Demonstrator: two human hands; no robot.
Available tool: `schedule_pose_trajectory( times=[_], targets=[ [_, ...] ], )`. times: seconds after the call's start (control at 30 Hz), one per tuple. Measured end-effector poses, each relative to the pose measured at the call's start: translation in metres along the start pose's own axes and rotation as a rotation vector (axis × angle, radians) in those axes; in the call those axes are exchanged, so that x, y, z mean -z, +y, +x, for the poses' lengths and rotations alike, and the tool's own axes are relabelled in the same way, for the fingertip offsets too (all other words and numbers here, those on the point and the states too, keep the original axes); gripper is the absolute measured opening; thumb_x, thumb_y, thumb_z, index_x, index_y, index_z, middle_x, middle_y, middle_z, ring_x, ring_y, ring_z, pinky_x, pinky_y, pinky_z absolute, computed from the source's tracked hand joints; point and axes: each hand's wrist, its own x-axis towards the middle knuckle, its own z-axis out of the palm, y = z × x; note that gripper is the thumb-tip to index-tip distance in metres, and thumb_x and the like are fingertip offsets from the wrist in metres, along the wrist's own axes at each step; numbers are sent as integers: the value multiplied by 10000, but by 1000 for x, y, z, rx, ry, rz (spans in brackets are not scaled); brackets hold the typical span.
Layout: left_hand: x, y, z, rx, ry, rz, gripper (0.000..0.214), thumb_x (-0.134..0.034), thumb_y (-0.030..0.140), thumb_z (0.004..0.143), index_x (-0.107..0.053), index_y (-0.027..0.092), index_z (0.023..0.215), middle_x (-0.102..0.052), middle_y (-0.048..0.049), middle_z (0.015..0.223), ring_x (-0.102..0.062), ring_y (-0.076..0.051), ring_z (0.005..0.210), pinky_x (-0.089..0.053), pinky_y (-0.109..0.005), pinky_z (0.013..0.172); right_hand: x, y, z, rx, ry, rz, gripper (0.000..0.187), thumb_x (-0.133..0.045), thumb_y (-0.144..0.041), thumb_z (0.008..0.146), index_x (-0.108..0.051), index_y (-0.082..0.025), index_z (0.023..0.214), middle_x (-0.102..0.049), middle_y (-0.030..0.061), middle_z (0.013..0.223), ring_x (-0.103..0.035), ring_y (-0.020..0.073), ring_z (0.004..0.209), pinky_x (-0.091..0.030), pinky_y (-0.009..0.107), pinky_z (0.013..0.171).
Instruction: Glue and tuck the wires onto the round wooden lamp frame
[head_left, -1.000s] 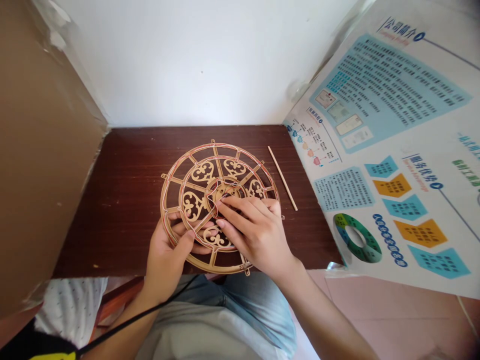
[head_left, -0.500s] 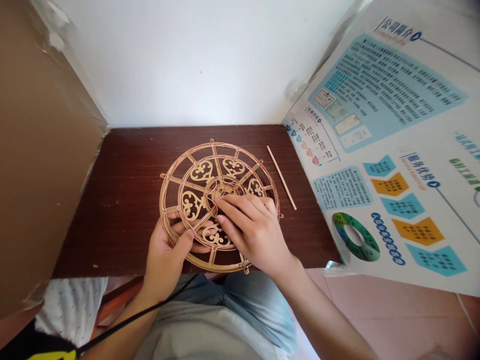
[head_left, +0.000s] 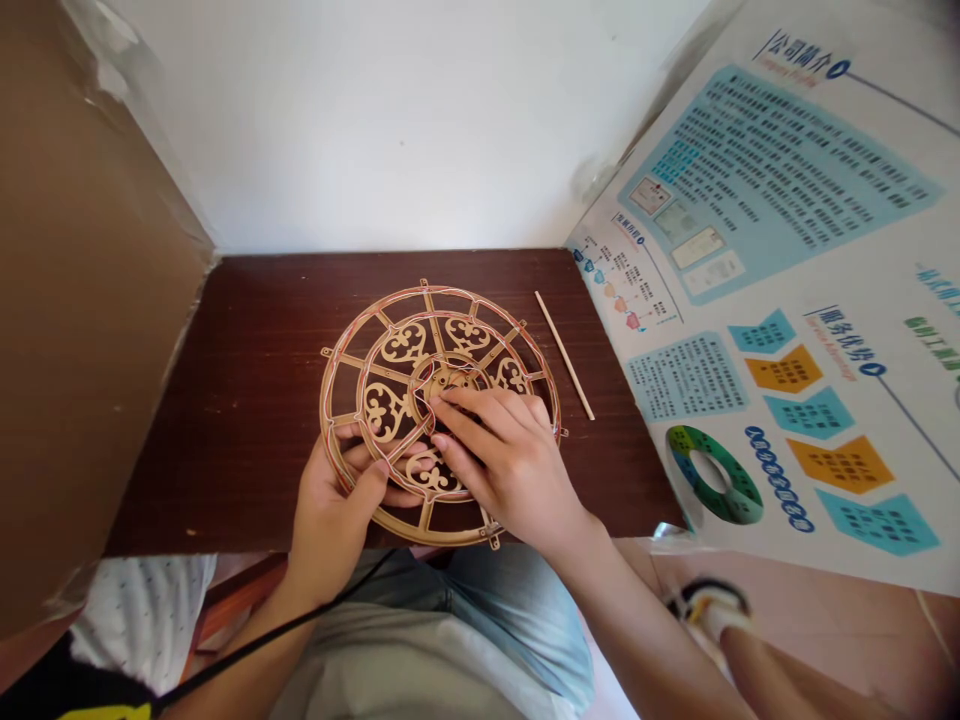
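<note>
A round, wheel-like wooden frame (head_left: pixel 425 515) with spokes and scroll-cut ornaments lies over the near part of the table. Thin red and white wire (head_left: pixel 430 418) runs along its rings and loops around the hub. My left hand (head_left: pixel 337 505) grips the near left side of the frame, thumb on top and fingers showing underneath through the gaps. Over the hub, my right hand (head_left: pixel 517 465) has its fingers drawn together, thumb and fingertips closed on the wire. Part of the hub and the frame's right side are hidden under this hand.
A thin wooden stick (head_left: pixel 564 355) lies right of the frame on the dark brown table (head_left: pixel 255 340). Cardboard (head_left: pixel 82 300) stands at left, a white wall behind, a printed poster board (head_left: pixel 765 280) at right. A black cable (head_left: pixel 300 615) crosses my left forearm. Another person's foot (head_left: pixel 712 605) shows at lower right.
Both hands and the frame stay nearly in place; the right fingertips shift very slightly at the hub. Another person's leg and foot have come into view at lower right.
</note>
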Motion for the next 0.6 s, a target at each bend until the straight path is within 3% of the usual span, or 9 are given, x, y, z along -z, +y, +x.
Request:
schedule_pose_trajectory(
  times=[0.27,0.6],
  targets=[
    [0,-2,-2,-55,22,23,535,-874,368,897,-532,196,1271,-850,-97,1020,-855,-308,935,-697,-270,582,0,1,5,-20,-19,-11,275,-612,-337,1132,-720,-155,1307,-811,66,1274,-678,252,1080,-409,426,916],
    [0,-3,-4,-91,15,12,533,-866,387,902,-500,212,1248,-848,-92,982,-856,-321,893,-716,-339,595,0,-1,9,-15,29,19,263,-616,-338,1130,-728,-153,1278,-792,105,1312,-679,266,1140,-422,413,942]
  ],
)
